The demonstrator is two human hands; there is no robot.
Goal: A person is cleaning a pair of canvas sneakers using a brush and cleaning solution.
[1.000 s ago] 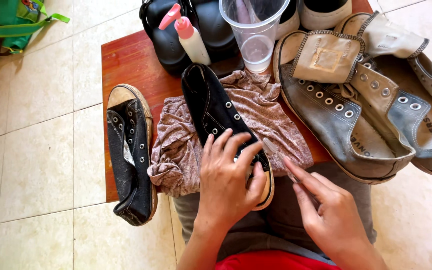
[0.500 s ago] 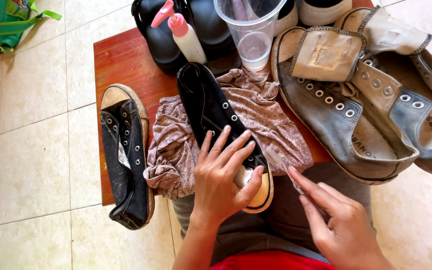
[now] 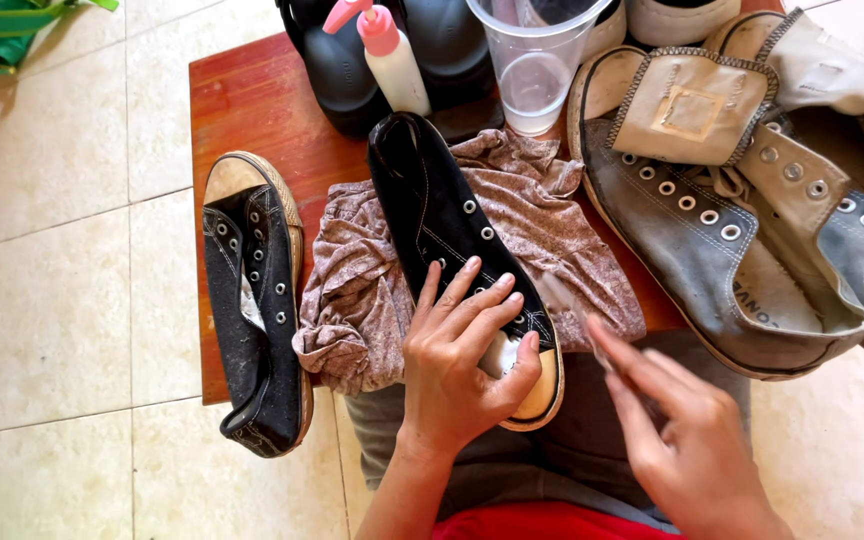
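Two hands work over one black canvas sneaker (image 3: 452,240), which lies on a crumpled mauve cloth (image 3: 352,300) at the middle of the red wooden desk (image 3: 252,100), heel toward twelve o'clock and rubber toe cap toward six. Our left hand (image 3: 462,370) lies spread across the forefoot, fingers fanned over the eyelets and thumb wrapped round the toe cap. Our right hand (image 3: 687,440) hovers at four o'clock of the toe, fingers pressed together and pointing in; whether it pinches anything we cannot tell, as it is blurred. We judge that good work here means pinning the shoe firmly and keeping it on the cloth. Its mate (image 3: 252,310) lies at nine o'clock, the spray bottle (image 3: 392,60) and plastic cup (image 3: 537,70) at twelve.
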